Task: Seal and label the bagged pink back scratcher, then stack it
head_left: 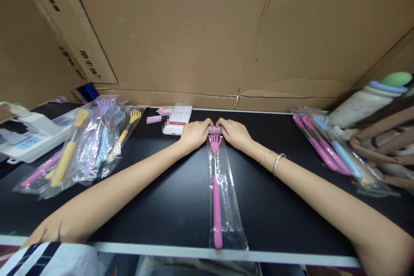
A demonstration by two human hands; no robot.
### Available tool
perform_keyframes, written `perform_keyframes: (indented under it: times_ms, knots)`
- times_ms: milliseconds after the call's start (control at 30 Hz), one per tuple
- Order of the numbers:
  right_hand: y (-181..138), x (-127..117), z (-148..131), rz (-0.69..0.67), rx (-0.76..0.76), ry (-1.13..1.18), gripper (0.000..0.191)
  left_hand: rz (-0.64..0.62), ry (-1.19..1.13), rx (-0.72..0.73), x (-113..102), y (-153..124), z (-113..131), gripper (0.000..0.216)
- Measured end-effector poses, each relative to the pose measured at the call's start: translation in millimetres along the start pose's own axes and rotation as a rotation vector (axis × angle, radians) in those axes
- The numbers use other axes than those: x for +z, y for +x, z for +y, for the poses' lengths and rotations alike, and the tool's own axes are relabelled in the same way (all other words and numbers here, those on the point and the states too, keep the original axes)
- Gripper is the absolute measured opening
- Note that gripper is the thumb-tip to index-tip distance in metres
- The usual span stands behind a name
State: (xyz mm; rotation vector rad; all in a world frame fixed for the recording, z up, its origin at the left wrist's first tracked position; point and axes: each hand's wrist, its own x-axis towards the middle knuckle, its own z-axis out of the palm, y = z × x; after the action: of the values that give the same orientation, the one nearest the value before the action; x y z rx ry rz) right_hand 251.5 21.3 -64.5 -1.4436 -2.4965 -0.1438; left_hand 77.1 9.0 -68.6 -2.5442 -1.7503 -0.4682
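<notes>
A pink back scratcher (216,198) with a claw head lies in a clear plastic bag (230,189), lengthwise in the middle of the black table (161,207). My left hand (194,134) and my right hand (235,133) meet at the bag's far end. Both pinch the pink header strip (214,129) there with curled fingers. Silver bracelets circle my right wrist.
A heap of bagged scratchers (80,151) in yellow, purple and pink lies at the left, next to a white device (30,136). More bagged scratchers (333,151) lie at the right by a bottle (365,101) and a woven basket (384,146). A phone (177,120) sits behind my hands. Cardboard walls (194,30) stand behind.
</notes>
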Motion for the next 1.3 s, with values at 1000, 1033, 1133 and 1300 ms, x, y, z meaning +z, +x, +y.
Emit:
perform_keyframes:
  times_ms: [1000,1033,1133,1300]
  knots:
    - [-0.7,0.5,1.9,-0.006,0.002,0.049,0.025,-0.002,-0.016,0.008,-1.8,0.0,1.4,0.028]
    - [-0.7,-0.1,1.6,-0.010,0.005,0.049,0.025,0.000,-0.015,0.012,-1.4,0.3,1.4,0.028]
    - [-0.7,-2.0,0.5,-0.019,0.007,0.034,0.025,0.003,0.001,0.021,-0.1,0.6,1.0,0.028]
    - [-1.2,-5.6,-2.2,-0.028,0.013,0.017,0.026,0.043,0.135,0.136,-3.8,-2.0,-1.1,0.025]
